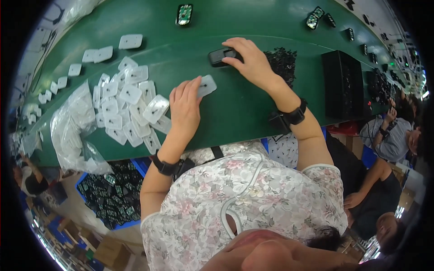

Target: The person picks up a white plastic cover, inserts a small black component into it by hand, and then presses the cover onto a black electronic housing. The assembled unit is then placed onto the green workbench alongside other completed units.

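On the green bench, my right hand (248, 58) grips a small black plastic housing (218, 57) between thumb and fingers. Its rounded end points left, and my fingers cover its right part. My left hand (185, 101) is closed at the edge of a translucent white plastic tray (208, 86), nearer to me; its fingers lie together along the tray's left side. Left of that hand spreads a heap of similar white trays (131, 94), many with a small dark piece in the middle. Close by my right wrist lies a pile of small black parts (284, 63).
A black open box (342, 83) stands at the right. Clear plastic bags (74, 117) lie left of the heap. At the far side sits a black case with a green circuit board (184, 15). Below the bench, a blue crate (115, 192) holds many such boards. Other people sit at the right.
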A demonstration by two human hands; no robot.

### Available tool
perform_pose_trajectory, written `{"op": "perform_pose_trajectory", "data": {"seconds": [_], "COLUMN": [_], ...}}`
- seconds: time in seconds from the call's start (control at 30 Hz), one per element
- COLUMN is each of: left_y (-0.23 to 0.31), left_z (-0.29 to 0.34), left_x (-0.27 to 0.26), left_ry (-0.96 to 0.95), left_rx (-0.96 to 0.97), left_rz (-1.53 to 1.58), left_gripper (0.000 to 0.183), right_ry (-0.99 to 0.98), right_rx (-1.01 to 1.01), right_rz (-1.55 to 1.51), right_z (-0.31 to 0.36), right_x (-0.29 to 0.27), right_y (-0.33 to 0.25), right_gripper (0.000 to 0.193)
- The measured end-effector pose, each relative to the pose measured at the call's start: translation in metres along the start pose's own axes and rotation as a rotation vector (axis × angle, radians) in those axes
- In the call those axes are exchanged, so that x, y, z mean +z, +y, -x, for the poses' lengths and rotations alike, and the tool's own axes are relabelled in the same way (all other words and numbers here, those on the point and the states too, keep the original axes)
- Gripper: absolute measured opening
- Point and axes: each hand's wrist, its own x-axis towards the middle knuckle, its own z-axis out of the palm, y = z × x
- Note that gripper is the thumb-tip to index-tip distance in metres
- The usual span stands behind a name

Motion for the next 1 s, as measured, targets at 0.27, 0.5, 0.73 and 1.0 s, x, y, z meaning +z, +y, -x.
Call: {"op": "perform_pose_trajectory", "data": {"seconds": [0.27,0.5,0.73,1.0], "left_y": [-0.001,0.007,0.001,0.003], "left_z": [-0.040,-0.043,-0.041,-0.045], "left_x": [0.018,0.011,0.012,0.015], "left_ry": [0.067,0.052,-0.030,-0.046], "left_rx": [0.006,0.005,0.073,0.176], "left_rz": [0.411,0.488,0.390,0.220], "left_gripper": [0.055,0.053,0.050,0.052], "right_ry": [0.049,-0.060,-0.116,-0.071], "right_rx": [-0.056,-0.153,-0.165,-0.194], "right_rz": [0.009,-0.037,-0.025,0.130], "right_z": [0.012,0.025,0.024,0.030], "right_x": [-0.030,-0.031,-0.023,-0.022], "right_y": [0.003,-0.019,-0.015,-0.018], "right_gripper": [0.033,0.034,0.035,0.037]}}
